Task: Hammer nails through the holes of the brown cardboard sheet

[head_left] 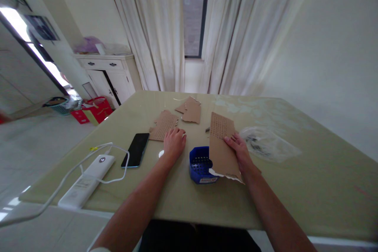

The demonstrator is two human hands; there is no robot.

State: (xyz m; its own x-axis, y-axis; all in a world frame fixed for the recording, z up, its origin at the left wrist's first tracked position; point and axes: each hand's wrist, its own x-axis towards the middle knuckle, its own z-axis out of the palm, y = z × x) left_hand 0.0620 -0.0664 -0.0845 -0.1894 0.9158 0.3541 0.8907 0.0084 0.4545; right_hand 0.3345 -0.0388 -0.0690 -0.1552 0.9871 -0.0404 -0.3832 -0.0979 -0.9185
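My right hand [242,153] grips a torn piece of brown cardboard [225,149] by its right edge, thumb on the front. Rows of small holes run across the upper part of this piece, and its lower edge is ragged and white. Partly behind it stands a blue plastic box [197,171] with small metal bits inside. My left hand [175,141] is closed at the right edge of a flat cardboard piece [165,125] dotted with holes. Whatever its fingertips pinch is too small to make out. Small metallic bits lie along that edge.
Torn cardboard scraps [191,112] lie farther back. A clear plastic bag [268,143] with dark bits sits right of my right hand. On the left are a black phone [136,149] and a white power strip [88,181] with its looping cable. A small dark object [207,129] lies mid-table.
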